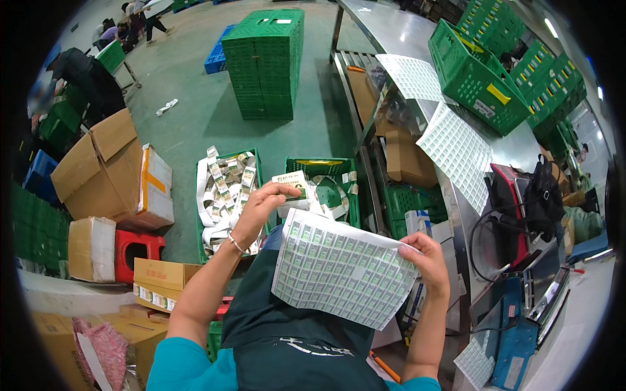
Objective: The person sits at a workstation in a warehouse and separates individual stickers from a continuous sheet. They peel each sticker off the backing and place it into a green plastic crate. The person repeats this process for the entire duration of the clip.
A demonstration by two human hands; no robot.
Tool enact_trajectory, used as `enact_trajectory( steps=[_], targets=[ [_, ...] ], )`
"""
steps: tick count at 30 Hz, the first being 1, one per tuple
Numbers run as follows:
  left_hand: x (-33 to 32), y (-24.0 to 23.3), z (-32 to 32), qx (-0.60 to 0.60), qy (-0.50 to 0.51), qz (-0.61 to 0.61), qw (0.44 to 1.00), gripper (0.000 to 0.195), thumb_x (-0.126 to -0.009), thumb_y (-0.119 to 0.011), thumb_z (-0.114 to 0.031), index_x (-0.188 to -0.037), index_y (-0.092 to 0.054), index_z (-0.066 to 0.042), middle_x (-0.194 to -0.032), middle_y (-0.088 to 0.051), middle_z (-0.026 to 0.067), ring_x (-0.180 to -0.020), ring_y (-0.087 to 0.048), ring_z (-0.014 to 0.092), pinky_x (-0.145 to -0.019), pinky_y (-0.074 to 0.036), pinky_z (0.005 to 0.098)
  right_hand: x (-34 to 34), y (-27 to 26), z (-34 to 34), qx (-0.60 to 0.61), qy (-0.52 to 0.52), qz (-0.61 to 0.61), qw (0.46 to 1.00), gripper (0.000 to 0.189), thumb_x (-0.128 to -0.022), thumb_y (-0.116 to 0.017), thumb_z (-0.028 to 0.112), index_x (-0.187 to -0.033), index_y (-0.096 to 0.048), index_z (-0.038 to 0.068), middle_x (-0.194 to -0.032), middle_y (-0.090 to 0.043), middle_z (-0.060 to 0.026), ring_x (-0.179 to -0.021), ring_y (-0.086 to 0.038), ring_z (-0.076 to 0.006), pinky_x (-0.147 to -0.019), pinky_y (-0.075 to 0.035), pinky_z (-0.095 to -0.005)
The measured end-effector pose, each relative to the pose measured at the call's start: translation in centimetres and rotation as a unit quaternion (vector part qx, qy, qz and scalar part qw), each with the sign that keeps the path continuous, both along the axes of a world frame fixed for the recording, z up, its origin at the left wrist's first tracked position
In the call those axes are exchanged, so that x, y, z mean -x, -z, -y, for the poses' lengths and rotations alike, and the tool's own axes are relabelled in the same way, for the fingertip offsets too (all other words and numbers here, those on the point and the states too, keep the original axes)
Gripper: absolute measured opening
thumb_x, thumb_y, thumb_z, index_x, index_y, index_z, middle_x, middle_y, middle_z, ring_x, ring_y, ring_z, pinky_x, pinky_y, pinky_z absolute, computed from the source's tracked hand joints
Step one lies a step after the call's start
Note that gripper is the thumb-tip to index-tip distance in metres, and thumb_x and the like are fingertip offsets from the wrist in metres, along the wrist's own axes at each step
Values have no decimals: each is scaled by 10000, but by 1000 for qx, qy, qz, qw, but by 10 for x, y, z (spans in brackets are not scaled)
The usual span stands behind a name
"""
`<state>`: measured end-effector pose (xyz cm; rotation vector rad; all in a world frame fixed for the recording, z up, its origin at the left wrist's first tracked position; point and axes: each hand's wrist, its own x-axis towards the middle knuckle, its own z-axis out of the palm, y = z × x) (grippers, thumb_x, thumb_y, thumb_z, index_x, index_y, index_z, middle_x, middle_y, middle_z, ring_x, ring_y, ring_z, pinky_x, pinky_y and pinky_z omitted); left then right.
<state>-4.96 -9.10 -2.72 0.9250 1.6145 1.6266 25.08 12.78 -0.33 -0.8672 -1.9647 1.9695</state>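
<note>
A sheet of small green and white stickers (pixel 342 269) lies slanted over my lap. My right hand (pixel 425 259) pinches its upper right corner between thumb and fingers. Above the sheet's upper left corner is my left hand (pixel 261 207), fingers bent, over a printed white and green label or small carton (pixel 293 188); whether it touches this cannot be told. Beyond my knees stand two green plastic crates. The left crate (pixel 199 244) holds heaps of label strips (pixel 222 190). More strips lie in the right crate (pixel 356 195), partly behind the sheet.
Right of me, a steel table (pixel 508 141) bears more sticker sheets (pixel 459 151), a green crate (pixel 479 83) and a black bag (pixel 545 195). Cardboard boxes (pixel 102 171) and a red stool (pixel 139 244) stand left. Ahead is a stack of green crates (pixel 264 68). People are at the far left.
</note>
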Motion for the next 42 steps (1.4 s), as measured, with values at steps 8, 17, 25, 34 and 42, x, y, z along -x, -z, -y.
enact_trajectory(
  steps=[8, 17, 25, 34, 42],
  targets=[
    [-39, 22, -3, 55, -14, 166, 985, 212, -862, -682, -162, -1004, -599, -29, -908, -618, 15, -816, -564, 80, -737, -449, 222, 8, 20, -5, 57, 21, -19, 998, 214, -828, -704, 101, -990, -606, 2, -886, -652, -29, -813, -586, -80, -747, -445, -217],
    [-43, 63, -15, 9, -85, 280, 956, 130, -885, -660, -113, -934, -620, 0, -837, -654, 30, -720, -601, 78, -655, -488, 220, -18, 97, 24, -143, 296, 10, 944, 274, -856, -693, 135, -1025, -508, 26, -931, -533, -26, -837, -515, -101, -751, -433, -225],
    [-33, 68, -17, 31, -75, 296, 952, 180, -881, -676, -145, -941, -619, 14, -863, -658, 39, -753, -614, 91, -678, -501, 231, 11, 107, 25, 44, 326, -87, 940, 116, -912, -619, 125, -854, -589, 30, -728, -545, 49, -637, -452, -29, -578, -338, -186],
    [-37, 60, -18, 98, -128, 233, 959, 246, -881, -684, -221, -787, -692, 7, -742, -673, 21, -636, -591, 61, -571, -446, 207, 2, 65, 27, -33, 322, -227, 918, 173, -788, -640, 17, -689, -498, 28, -1239, -487, -109, -1018, -513, -155, -913, -388, -309],
    [-51, 67, -21, 43, -93, 278, 955, 157, -893, -651, -161, -952, -649, -16, -869, -653, 13, -755, -590, 73, -676, -470, 209, -15, 80, 24, 74, 317, -235, 916, 147, -846, -593, 18, -753, -482, 42, -873, -559, -26, -770, -530, -100, -745, -426, -247]
  ],
)
